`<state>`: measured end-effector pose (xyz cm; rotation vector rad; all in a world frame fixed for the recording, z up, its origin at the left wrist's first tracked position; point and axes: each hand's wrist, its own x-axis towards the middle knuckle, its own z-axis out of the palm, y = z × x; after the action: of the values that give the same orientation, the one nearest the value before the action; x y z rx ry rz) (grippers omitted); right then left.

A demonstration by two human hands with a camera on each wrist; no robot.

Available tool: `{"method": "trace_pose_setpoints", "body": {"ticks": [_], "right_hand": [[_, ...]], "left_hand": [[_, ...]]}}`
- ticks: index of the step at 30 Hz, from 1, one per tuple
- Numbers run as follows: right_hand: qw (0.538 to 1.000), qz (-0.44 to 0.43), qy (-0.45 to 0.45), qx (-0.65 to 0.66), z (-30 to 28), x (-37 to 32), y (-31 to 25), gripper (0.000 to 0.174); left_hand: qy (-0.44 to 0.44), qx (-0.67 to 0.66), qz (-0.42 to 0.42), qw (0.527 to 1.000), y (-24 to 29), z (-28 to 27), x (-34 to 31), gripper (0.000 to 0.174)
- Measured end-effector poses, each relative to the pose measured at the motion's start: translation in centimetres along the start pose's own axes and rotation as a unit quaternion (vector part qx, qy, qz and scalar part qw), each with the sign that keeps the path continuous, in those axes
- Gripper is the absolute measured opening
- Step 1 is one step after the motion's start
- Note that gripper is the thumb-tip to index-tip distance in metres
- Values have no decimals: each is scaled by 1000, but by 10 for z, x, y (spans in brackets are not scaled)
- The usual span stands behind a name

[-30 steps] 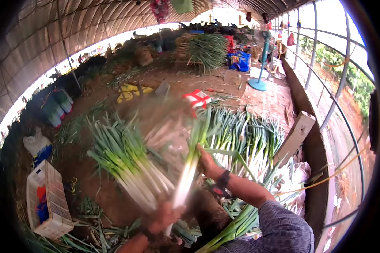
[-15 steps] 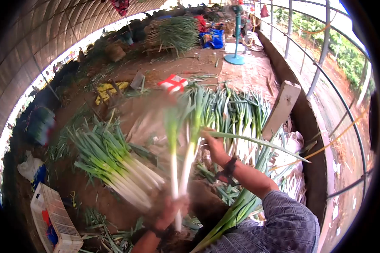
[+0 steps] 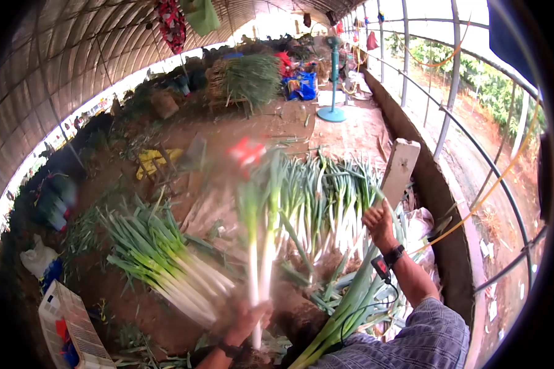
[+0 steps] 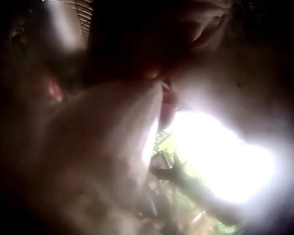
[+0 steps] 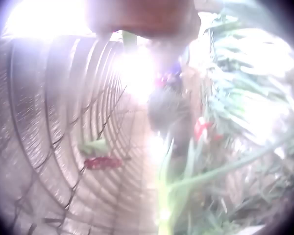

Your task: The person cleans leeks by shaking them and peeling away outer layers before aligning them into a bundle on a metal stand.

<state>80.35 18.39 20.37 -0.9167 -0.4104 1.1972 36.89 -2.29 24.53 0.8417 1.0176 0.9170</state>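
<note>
Low in front of the body, my left hand (image 3: 250, 320) grips two leeks (image 3: 266, 264) by their white lower stems. They stand nearly upright, with blurred green tops, and a loose leaf droops from one to the right. My right hand (image 3: 380, 226) is raised to the right, apart from these leeks, fingers curled; a strip of green leaf (image 5: 129, 39) shows at its fingers in the right wrist view. Left of the held leeks lies a pile of trimmed leeks (image 3: 166, 264). More long leeks (image 3: 345, 313) lie beside the right thigh. The left wrist view is dark and blurred.
Behind the hands stretches a row of leeks (image 3: 332, 197) on the ground. A board (image 3: 401, 163) leans by the low wall (image 3: 421, 147) at right. A white crate (image 3: 80, 329) stands at lower left, a teal fan stand (image 3: 333, 92) farther back. Cut leaves litter the soil.
My right hand has left the leek tops and moved out to the right. The left hand keeps its grip; the two leeks stand more upright than a second ago. The head view has shifted.
</note>
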Motion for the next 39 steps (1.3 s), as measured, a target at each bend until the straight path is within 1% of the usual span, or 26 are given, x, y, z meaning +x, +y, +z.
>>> {"method": "trace_pose_setpoints", "body": {"ticks": [1,2,3,5,7,9,10,13,15,17,19,20,21,22,23,24,25,26,27,30,31,32,35,36,38,39], "right_hand": [[993,36,-64,-89,-3,-1,-2,105],[959,8,-146,-243,2,10,13,111],[894,-16,-219,-390,8,19,31,118],[806,-98,-264,-521,73,-21,36,117],[787,-65,-344,-507,121,-32,49,101],[822,-57,-444,-352,143,-20,89,86],[799,-36,-445,-404,142,-15,93,67],[587,-82,-491,-639,159,-70,57,26],[323,-153,-618,-700,138,-79,47,32],[240,-88,-643,-722,70,-28,38,45],[413,36,-550,-725,56,-4,21,59],[587,102,-495,-632,62,-3,13,75],[795,215,-406,-397,79,-39,3,89],[829,205,-401,-331,105,-67,0,94],[855,198,-399,-265,132,-86,7,100],[863,192,-419,-206,148,-98,20,91],[869,185,-436,-144,163,-106,36,82],[890,159,-420,-74,178,-108,53,75],[903,124,-407,-55,202,-119,52,56],[954,148,-251,-67,238,-119,60,29],[953,127,-265,-69,246,-113,62,25],[958,99,-261,-57,258,-109,66,22],[955,28,-289,-59,305,-103,67,19],[947,-6,-319,-44,326,-101,71,21],[921,-42,-383,-56,376,-100,81,27],[904,-47,-418,-83,405,-101,90,30]], "left_hand": [[4,15,-7,1000,-4,-3,-1,19],[-5,19,0,1000,-1,-3,-3,20],[-14,22,3,1000,1,-1,-8,20],[-30,21,1,999,10,10,-22,21],[-40,25,1,999,14,20,-29,22],[-44,38,-2,998,10,23,-34,23],[-40,38,-3,998,9,25,-36,23],[-26,20,24,999,8,25,-37,23],[-11,37,40,998,11,22,-32,22],[-3,57,54,997,9,14,-30,22],[1,79,75,994,8,6,-24,22],[1,115,101,988,24,18,-28,23],[-12,156,136,978,20,18,-20,23],[-17,193,166,967,6,12,-6,24],[-14,230,196,953,-5,6,1,24],[11,299,228,927,-1,11,7,28],[27,343,228,911,6,13,13,30],[43,386,227,893,13,16,18,33],[49,399,199,894,20,16,23,33],[52,434,113,892,33,8,38,34],[49,445,84,890,33,3,42,35],[52,462,102,880,32,-8,52,35],[102,399,309,857,34,-31,82,34],[141,405,367,825,40,-39,94,32],[162,277,327,889,72,-56,102,29],[186,235,336,893,84,-75,116,28]]}}
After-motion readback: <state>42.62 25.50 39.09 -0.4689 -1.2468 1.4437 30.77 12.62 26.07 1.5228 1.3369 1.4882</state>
